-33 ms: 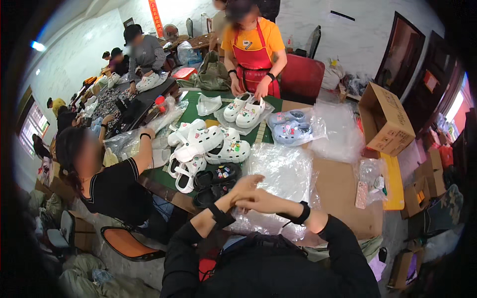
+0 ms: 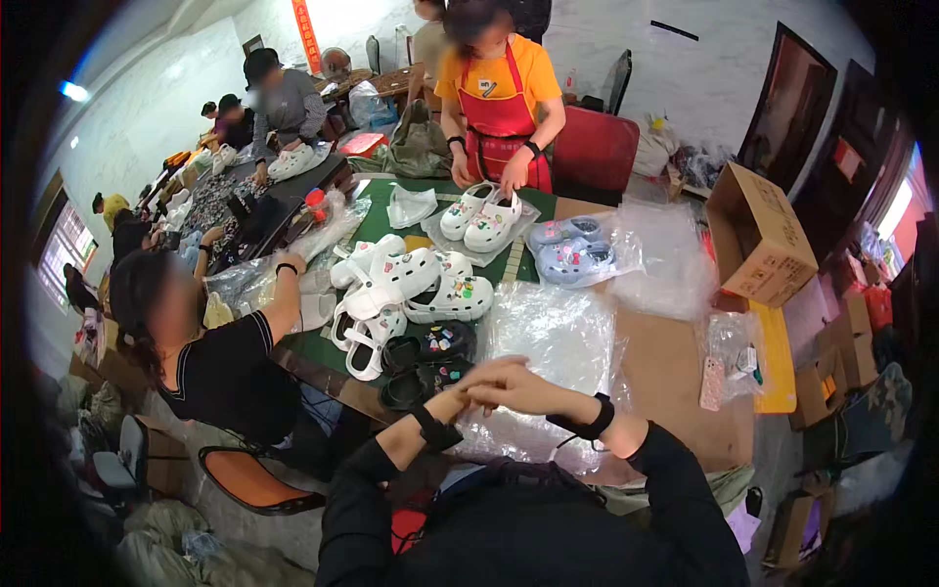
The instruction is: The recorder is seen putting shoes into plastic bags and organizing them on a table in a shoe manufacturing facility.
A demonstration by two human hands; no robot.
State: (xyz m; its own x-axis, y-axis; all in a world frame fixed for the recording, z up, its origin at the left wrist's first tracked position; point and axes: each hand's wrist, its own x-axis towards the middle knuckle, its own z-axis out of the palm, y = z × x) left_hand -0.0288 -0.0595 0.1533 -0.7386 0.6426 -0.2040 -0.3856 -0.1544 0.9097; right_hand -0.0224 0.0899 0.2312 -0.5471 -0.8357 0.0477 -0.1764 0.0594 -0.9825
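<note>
My two hands cross above the near edge of the table, with nothing visible in either. My left hand (image 2: 458,393) is partly covered, its fingers stretched toward the right. Across it lies my right hand (image 2: 528,391), fingers extended and touching the left. Beneath them is a stack of clear plastic bags (image 2: 553,328). Black clogs with charms (image 2: 440,344) sit just left of my hands. Behind those, white clogs (image 2: 391,279) are piled up. Blue clogs (image 2: 572,259) lie in a clear bag farther back.
Across the table a person in a red apron (image 2: 499,108) handles white clogs (image 2: 479,220). At left, a person in black (image 2: 225,367) reaches over plastic. An open cardboard box (image 2: 763,235) stands at right, with a phone (image 2: 711,382) nearer. An orange-seated chair (image 2: 259,474) is at lower left.
My hands have shifted slightly, the right one moving up and over more of the left. The clogs and bags stay where they were.
</note>
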